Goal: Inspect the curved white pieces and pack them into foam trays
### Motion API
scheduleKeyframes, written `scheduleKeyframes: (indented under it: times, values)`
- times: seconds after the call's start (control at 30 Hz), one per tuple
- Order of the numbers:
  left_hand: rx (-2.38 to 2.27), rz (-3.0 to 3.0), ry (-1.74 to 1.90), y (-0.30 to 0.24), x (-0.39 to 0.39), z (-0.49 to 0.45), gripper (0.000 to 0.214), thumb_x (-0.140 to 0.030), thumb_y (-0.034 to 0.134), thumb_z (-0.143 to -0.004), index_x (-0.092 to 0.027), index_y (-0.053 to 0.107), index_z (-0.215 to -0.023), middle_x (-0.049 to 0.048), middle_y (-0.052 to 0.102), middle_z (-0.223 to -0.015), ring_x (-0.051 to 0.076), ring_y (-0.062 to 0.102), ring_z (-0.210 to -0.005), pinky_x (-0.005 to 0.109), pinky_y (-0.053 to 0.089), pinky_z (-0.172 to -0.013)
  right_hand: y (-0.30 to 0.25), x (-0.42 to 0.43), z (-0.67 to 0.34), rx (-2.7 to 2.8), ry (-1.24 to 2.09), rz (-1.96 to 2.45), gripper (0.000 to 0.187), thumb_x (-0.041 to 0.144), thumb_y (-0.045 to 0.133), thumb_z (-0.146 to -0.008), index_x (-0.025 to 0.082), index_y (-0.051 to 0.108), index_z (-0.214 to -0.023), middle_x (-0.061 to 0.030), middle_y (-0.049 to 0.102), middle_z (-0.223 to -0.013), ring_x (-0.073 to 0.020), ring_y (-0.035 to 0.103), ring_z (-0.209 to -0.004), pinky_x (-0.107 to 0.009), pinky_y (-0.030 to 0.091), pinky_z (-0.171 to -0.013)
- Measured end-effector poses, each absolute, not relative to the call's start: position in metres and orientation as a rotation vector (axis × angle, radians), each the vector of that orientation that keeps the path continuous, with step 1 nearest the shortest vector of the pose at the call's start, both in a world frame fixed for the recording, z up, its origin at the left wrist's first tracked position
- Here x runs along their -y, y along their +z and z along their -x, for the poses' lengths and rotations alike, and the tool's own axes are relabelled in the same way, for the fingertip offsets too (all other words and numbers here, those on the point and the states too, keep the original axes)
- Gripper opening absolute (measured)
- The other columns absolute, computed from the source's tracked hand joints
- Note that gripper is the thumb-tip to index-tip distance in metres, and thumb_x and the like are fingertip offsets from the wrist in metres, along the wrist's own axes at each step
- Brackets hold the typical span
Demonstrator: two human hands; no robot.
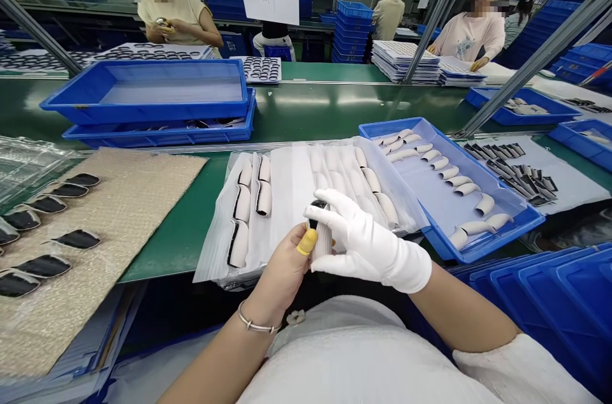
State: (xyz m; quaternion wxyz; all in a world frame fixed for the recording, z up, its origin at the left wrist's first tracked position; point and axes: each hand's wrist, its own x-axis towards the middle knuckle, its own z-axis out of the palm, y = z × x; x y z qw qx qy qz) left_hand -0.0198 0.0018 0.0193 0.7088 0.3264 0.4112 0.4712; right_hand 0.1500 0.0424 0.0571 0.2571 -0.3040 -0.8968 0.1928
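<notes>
A curved off-white shell piece (322, 245) with a black inner side stands roughly upright between my hands, above the front of a paper-lined tray. My left hand (282, 264), bare but for a yellow finger cot on the thumb, grips it low from the left. In a white glove, my right hand (366, 241) reaches round from the right, fingers at the top and thumb lower down. The tray's white paper (291, 178) bears similar shell pieces (243, 203) in rows at the left, and more at the right (370, 181), some under translucent paper.
To the right, a blue bin (519, 225) holds more shells. Black-sided pieces (45, 265) lie on a bubble-wrap-covered board (129, 213) at left. Stacked blue trays (153, 112) stand behind; metal posts (521, 72) slant overhead. Co-workers sit across the green bench (306, 111).
</notes>
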Motion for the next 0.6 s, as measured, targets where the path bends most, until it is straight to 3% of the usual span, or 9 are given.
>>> scheduleKeyframes:
  times: [0.2,0.3,0.4,0.5,0.6]
  values:
    - [-1.009,-0.83,1.031,0.016,-0.007,0.022,0.055,-0.057,0.078,-0.075,-0.017,0.06,-0.108,0.0089,0.069,-0.106,0.024,0.064,-0.099,0.034,0.05,-0.08,0.06,-0.043,-0.144,2.548,0.398,0.82,0.065,0.045,0.073,-0.078,0.015,0.053,-0.132,-0.0211,0.045,-0.142,-0.0362,0.046,-0.13,-0.054,0.044,-0.106]
    - [-1.06,-0.872,1.025,0.016,-0.007,0.025,0.054,-0.06,0.076,-0.076,-0.017,0.061,-0.106,0.0057,0.069,-0.098,0.021,0.063,-0.091,0.03,0.049,-0.073,0.055,-0.046,-0.143,2.497,0.436,0.841,0.059,0.043,0.075,-0.075,0.017,0.056,-0.125,-0.0208,0.045,-0.141,-0.0353,0.05,-0.126,-0.052,0.047,-0.101]
    - [-0.991,-0.754,1.08,0.019,-0.004,0.025,0.047,-0.062,0.066,-0.084,-0.019,0.064,-0.104,0.0012,0.066,-0.086,0.014,0.059,-0.075,0.024,0.044,-0.062,0.048,-0.049,-0.143,2.326,0.621,0.82,0.065,0.042,0.08,-0.068,0.019,0.054,-0.124,-0.0194,0.045,-0.14,-0.0327,0.051,-0.128,-0.049,0.047,-0.103]
    - [-0.789,-0.578,1.028,0.019,-0.002,0.022,0.035,-0.053,0.068,-0.087,-0.019,0.068,-0.095,-0.0016,0.062,-0.074,0.01,0.052,-0.061,0.021,0.04,-0.053,0.041,-0.05,-0.142,2.1,0.902,0.703,0.074,0.041,0.086,-0.063,0.021,0.049,-0.124,-0.0194,0.039,-0.144,-0.0323,0.044,-0.137,-0.049,0.043,-0.107]
    - [-0.644,-0.442,0.934,0.013,-0.002,0.019,0.031,-0.046,0.076,-0.082,-0.017,0.07,-0.091,0.0001,0.064,-0.076,0.01,0.055,-0.063,0.021,0.046,-0.057,0.036,-0.049,-0.14,1.974,1.059,0.565,0.078,0.037,0.087,-0.062,0.022,0.046,-0.126,-0.0193,0.035,-0.147,-0.033,0.034,-0.144,-0.05,0.037,-0.112]
